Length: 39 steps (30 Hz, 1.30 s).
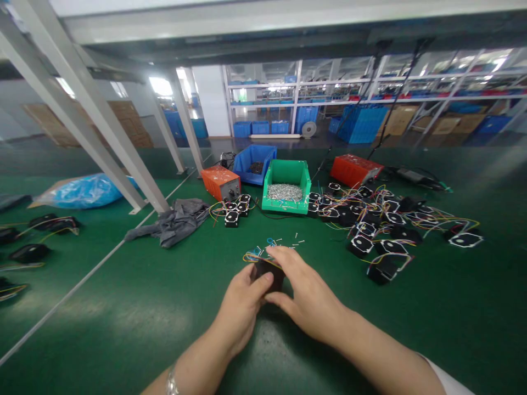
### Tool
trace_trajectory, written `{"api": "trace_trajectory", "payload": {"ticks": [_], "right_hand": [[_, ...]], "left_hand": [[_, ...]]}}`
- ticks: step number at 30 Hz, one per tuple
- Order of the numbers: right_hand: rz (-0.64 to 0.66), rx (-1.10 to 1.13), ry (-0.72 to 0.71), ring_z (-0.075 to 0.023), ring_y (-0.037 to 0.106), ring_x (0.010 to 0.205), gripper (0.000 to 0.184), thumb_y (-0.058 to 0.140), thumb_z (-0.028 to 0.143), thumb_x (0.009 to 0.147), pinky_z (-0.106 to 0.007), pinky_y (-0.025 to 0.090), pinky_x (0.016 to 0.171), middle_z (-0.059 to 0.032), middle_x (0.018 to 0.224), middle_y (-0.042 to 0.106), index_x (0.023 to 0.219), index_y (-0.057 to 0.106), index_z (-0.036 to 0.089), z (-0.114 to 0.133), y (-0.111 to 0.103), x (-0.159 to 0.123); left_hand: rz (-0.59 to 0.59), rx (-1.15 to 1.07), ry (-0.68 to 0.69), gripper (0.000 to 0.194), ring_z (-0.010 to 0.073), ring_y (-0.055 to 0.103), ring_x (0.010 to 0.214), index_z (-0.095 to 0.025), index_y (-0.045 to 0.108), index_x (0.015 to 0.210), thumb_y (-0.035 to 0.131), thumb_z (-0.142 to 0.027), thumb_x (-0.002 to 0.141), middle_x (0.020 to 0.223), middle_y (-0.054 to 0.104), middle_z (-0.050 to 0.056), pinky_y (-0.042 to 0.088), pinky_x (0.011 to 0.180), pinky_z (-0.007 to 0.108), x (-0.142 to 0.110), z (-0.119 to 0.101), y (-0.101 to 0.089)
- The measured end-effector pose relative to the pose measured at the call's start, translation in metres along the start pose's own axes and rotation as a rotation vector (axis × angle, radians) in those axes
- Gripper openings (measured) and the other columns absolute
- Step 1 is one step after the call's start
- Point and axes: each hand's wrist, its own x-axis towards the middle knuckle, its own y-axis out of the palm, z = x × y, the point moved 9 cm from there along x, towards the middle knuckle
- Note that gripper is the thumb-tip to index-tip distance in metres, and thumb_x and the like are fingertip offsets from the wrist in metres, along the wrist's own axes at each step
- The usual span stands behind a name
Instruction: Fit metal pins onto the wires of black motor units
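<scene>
A small black motor point(269, 272) with coloured wires sits between both of my hands, just above the green table. My left hand point(241, 310) grips its left side, thumb on top. From the right, my right hand point(302, 293) closes over it, fingers curled across the top. Several loose silver screws point(288, 241) lie on the table just beyond the motor. The motor's underside is hidden by my fingers.
A green bin point(304, 181) of screws stands ahead, a blue bin point(247, 159) and an orange box point(220, 181) to its left, a red box point(356, 169) to its right. Several black motors point(379, 230) with wires spread at right; a grey cloth point(177, 222) and metal posts point(123, 153) at left.
</scene>
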Motion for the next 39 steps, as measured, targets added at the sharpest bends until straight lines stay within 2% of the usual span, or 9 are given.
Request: {"api": "trace_trajectory", "payload": {"ticks": [2,4,7,9,15,22,26,34,39], "right_hand": [[-0.073,0.031,0.041,-0.018,0.046,0.1,0.05,0.05,0.016,0.073,-0.032,0.044,0.078,-0.0117,0.121,0.036,0.119,0.031,0.019,-0.007,-0.001,0.0],[-0.074,-0.056,0.143,-0.0157,0.051,0.085,0.026,0.044,0.015,0.077,-0.029,0.046,0.068,-0.01,0.107,0.046,0.102,0.045,0.017,-0.024,0.002,0.001],[0.152,-0.314,0.229,-0.0157,0.052,0.072,0.01,0.044,0.014,0.076,-0.028,0.042,0.063,-0.0044,0.077,0.053,0.073,0.053,0.017,-0.048,0.027,0.001],[0.268,-0.416,0.231,-0.0163,0.051,0.072,0.006,0.048,0.018,0.075,-0.027,0.04,0.062,-0.0042,0.075,0.053,0.073,0.054,0.017,-0.059,0.044,-0.002],[0.375,-0.341,0.213,-0.0146,0.049,0.07,0.007,0.05,0.013,0.073,-0.025,0.036,0.062,-0.0022,0.07,0.051,0.067,0.05,0.017,-0.067,0.068,-0.004],[0.037,-0.085,0.185,-0.0134,0.045,0.07,0.01,0.042,0.013,0.078,-0.025,0.036,0.063,-0.0019,0.073,0.047,0.069,0.045,0.017,-0.031,0.036,0.004],[0.003,-0.113,0.108,-0.015,0.043,0.07,0.01,0.042,0.015,0.078,-0.027,0.036,0.064,-0.0031,0.073,0.046,0.07,0.048,0.017,-0.019,0.037,0.003],[0.02,-0.189,0.086,-0.0156,0.043,0.069,0.017,0.041,0.019,0.08,-0.028,0.036,0.061,-0.0042,0.07,0.045,0.067,0.052,0.016,-0.018,0.046,0.003],[-0.182,-0.074,0.103,-0.0135,0.046,0.069,0.011,0.043,0.018,0.078,-0.026,0.04,0.062,-0.003,0.073,0.048,0.077,0.054,0.017,-0.025,0.01,0.008]], "left_hand": [[-0.153,-0.052,-0.017,0.021,0.0169,0.058,0.075,-0.012,0.055,0.088,0.056,-0.021,0.07,0.086,0.061,0.008,0.047,0.063,0.026,0.002,0.002,-0.024],[-0.262,-0.09,-0.039,0.019,0.016,0.059,0.067,-0.011,0.053,0.086,0.053,-0.023,0.072,0.083,0.062,0.009,0.048,0.057,0.026,0.004,0.006,-0.049],[-0.337,-0.126,-0.081,0.023,0.0147,0.06,0.058,-0.012,0.049,0.091,0.05,-0.028,0.074,0.083,0.063,0.012,0.047,0.048,0.024,0.007,0.014,-0.076],[-0.332,-0.143,-0.099,0.025,0.0135,0.059,0.052,-0.012,0.047,0.093,0.048,-0.031,0.075,0.08,0.064,0.012,0.046,0.045,0.023,0.009,0.02,-0.082],[-0.247,-0.174,-0.115,0.031,0.0152,0.059,0.054,-0.01,0.047,0.09,0.045,-0.038,0.076,0.075,0.063,0.011,0.047,0.051,0.027,0.012,0.031,-0.069],[-0.154,-0.188,-0.108,0.034,0.0169,0.059,0.058,-0.013,0.047,0.091,0.047,-0.042,0.074,0.068,0.06,0.007,0.046,0.057,0.03,0.008,0.038,-0.049],[-0.079,-0.188,-0.103,0.032,0.0141,0.058,0.055,-0.014,0.047,0.089,0.047,-0.042,0.074,0.066,0.058,0.004,0.045,0.056,0.029,0.005,0.042,-0.036],[-0.087,-0.103,-0.073,0.026,0.0122,0.057,0.055,-0.016,0.045,0.092,0.047,-0.036,0.075,0.076,0.059,0.005,0.045,0.054,0.026,0.003,0.042,-0.033],[-0.168,-0.035,-0.102,0.027,0.0127,0.056,0.046,-0.013,0.044,0.089,0.047,-0.036,0.074,0.064,0.059,0.005,0.043,0.046,0.025,0.004,0.037,-0.044]]}}
